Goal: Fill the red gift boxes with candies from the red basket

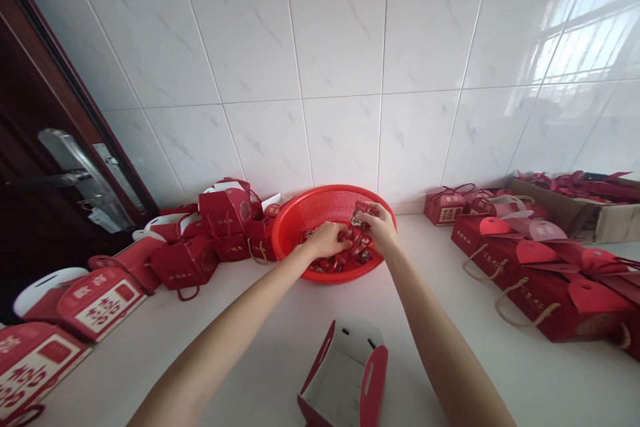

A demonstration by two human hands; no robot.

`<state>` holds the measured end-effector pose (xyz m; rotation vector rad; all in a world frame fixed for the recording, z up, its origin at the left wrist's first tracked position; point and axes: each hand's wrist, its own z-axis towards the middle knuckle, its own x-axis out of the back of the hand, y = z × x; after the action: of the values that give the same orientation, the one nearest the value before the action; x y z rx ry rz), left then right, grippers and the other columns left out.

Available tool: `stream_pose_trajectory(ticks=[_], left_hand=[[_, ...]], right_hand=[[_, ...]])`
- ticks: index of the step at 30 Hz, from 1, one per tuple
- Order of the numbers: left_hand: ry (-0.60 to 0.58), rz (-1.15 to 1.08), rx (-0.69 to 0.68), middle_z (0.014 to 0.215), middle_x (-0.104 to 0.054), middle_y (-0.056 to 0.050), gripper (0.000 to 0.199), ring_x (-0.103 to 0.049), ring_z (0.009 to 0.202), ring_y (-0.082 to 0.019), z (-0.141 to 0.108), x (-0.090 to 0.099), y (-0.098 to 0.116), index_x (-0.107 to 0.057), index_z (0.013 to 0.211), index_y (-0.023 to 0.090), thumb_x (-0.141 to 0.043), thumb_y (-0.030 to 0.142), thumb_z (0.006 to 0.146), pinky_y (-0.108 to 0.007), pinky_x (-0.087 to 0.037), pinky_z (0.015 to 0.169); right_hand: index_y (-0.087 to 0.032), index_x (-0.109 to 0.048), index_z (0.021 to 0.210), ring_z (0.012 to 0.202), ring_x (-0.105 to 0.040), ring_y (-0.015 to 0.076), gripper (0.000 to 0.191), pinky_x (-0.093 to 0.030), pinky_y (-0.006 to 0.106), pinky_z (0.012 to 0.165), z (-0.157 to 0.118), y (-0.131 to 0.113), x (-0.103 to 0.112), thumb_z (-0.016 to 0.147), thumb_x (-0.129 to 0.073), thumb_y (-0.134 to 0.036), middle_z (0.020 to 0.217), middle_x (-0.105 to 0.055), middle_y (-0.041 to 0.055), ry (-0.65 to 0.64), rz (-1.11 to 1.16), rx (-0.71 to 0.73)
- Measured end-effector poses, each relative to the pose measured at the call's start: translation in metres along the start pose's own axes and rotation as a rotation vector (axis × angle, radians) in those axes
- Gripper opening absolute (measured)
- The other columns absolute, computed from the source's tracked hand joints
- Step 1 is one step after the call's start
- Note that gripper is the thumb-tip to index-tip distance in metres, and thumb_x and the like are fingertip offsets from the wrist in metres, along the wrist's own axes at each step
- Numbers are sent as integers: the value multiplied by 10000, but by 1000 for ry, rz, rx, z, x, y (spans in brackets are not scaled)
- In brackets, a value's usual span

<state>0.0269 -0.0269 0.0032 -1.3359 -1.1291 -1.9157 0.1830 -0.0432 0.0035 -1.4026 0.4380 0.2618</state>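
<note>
Reaching both arms over red basket [320,207] on counter [425,260], against tiles [340,140]. Pinching red packet [362,211] in right hand [383,227], above sweets [364,255] in basket. Holding left hand [327,239] low among sweets, with fingers bunched; cannot tell if gripping one. Noted open box [341,373] nearer, between forearms. Saw red boxes left [185,260] and right [560,300], ribbon carton [610,223] far right.

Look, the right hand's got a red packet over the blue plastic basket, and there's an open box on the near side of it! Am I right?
Nearly! The plastic basket is red, not blue, as the head view shows. The rest is right: the right hand holds a red packet over it, and an open box is on its near side.
</note>
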Motion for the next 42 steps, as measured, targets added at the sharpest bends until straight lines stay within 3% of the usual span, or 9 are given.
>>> stream_pose_trajectory(ticks=[5, 12, 18, 21, 27, 31, 35, 42], left_hand=[[42, -49, -28, 991, -740, -6, 206, -668, 903, -193, 1, -1, -3, -669, 965, 207, -627, 170, 766, -274, -487, 807], [48, -2, -4, 911, -712, -11, 324, -666, 854, -204, -1, 1, -2, -611, 1101, 205, -677, 245, 787, -281, -494, 752], [69, 119, 95, 951, -679, -79, 70, -651, 911, -248, -1, 5, 3, -680, 825, 170, -669, 152, 758, -288, -474, 737], [52, 140, 123, 968, -672, -97, 87, -649, 925, -256, -1, 3, -1, -687, 793, 168, -614, 122, 789, -292, -468, 731], [-29, 147, 67, 939, -697, -92, 241, -654, 882, -248, 0, 1, -6, -695, 917, 177, -456, 144, 904, -309, -459, 717], [-110, 133, -32, 1010, -703, -65, 267, -648, 933, -218, 1, -4, -4, -709, 1019, 211, -472, 177, 901, -283, -463, 763], [-273, 136, -133, 899, -705, -12, 143, -648, 824, -187, -2, -11, 1, -747, 852, 248, -623, 226, 783, -244, -465, 700], [-384, 215, -82, 798, -714, -42, 65, -648, 702, -230, -8, -13, 10, -729, 706, 224, -708, 265, 660, -290, -450, 610]], right_hand=[[-209, -601, 769, 574, -598, 125, 262, -521, 275, 547, -2, -3, -1, 542, -731, -199, 775, -694, -11, -18, 24, 29], [-218, -592, 780, 578, -620, 160, 282, -520, 292, 534, -2, -2, -1, 541, -742, -218, 657, -646, -27, -32, 47, 11], [-213, -596, 775, 568, -599, 144, 272, -515, 281, 526, 0, 0, 2, 551, -749, -223, 668, -657, -20, -20, 43, 14], [-212, -599, 779, 575, -599, 141, 283, -515, 276, 529, 1, 1, 2, 544, -756, -221, 664, -653, -25, -28, 50, 16], [-210, -600, 787, 576, -597, 137, 313, -509, 274, 530, 1, 0, 0, 524, -769, -221, 702, -664, -21, -27, 52, 1], [-207, -603, 801, 591, -617, 147, 343, -522, 273, 539, 1, 0, 0, 511, -786, -218, 684, -666, -21, -18, 56, 1], [-205, -612, 813, 612, -639, 155, 346, -539, 279, 564, 3, 3, 2, 518, -791, -229, 705, -676, -14, -25, 51, -1], [-203, -618, 847, 609, -650, 167, 381, -550, 297, 569, 5, 7, 3, 517, -806, -231, 696, -686, -15, -28, 64, 0]])
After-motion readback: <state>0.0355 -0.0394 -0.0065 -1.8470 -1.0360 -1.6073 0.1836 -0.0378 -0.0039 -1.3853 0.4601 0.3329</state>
